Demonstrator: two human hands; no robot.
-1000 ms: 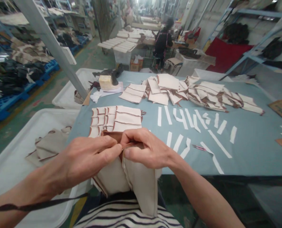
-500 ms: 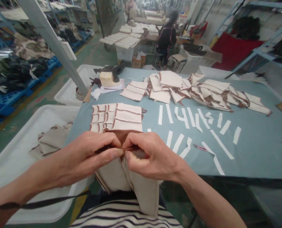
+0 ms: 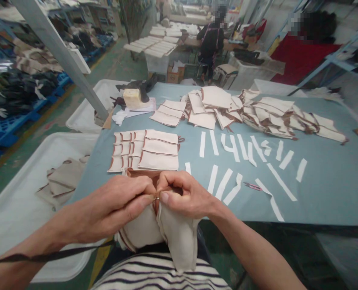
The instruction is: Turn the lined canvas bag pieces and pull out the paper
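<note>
at the near edge of the counter, the left hand and right hand meet, both pinching the brown-trimmed top edge of a beige cloth pouch that hangs toward the lap. just on the far side lies a stack of folded pouches, with white strips to its right.
</note>
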